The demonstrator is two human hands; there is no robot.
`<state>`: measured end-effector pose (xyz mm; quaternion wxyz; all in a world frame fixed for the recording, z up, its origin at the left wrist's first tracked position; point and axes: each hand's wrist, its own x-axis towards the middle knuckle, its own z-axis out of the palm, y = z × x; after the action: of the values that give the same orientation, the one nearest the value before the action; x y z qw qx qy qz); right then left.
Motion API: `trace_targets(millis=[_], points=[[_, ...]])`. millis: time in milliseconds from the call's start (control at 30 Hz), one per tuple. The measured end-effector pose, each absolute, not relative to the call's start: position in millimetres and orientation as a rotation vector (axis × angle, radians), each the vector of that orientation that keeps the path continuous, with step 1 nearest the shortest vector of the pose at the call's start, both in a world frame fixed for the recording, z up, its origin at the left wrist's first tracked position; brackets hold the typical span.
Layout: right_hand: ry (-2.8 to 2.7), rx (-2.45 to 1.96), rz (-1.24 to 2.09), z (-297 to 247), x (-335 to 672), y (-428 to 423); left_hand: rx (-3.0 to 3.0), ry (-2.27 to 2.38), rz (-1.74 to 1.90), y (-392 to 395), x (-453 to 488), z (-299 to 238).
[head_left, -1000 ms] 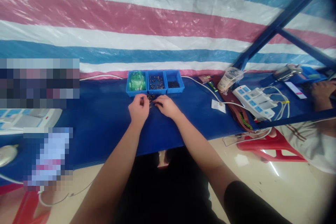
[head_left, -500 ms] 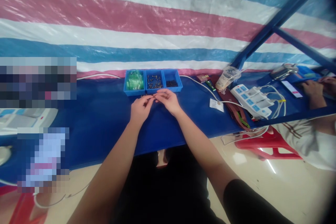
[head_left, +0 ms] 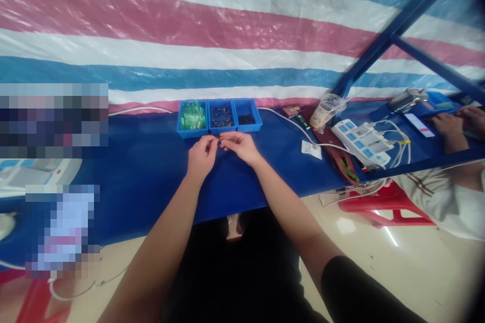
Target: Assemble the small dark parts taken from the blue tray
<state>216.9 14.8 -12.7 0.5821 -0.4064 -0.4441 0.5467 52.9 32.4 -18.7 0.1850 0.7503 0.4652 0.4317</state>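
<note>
no readable text, cup (head_left: 324, 112) print blurred (too small)

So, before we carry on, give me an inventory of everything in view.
table: one, blue, centre
bins: three, blue, table's back edge
green contents: uncountable, green, left bin
metallic pieces: many, brassy and dark, middle bin
dark pieces: many, blackish, right bin
cup: one, clear, right
power strips: two, white and blue, right and far left
phone: one, pale screen, right
packet: one, white, right
cables: several, white, mostly right
stools: two, red, lower left and right
sheet: one, striped red, white, blue, behind
frame: one, blue, right
pixelated patches: several, mixed, left, unreadable
co-worker's hands: two, bare, far right
left hand: one, bare, before bins, fingers pinching something tiny
right hand: one, bare, beside it
</note>
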Motion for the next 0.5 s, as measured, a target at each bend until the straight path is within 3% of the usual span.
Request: trace_targets(millis=[500], points=[[-1.05, -0.996, 1.257, -11.7, 217.0, 14.6, 2.131, 1.282, 1.227, 31.1, 52.1, -17.5]])
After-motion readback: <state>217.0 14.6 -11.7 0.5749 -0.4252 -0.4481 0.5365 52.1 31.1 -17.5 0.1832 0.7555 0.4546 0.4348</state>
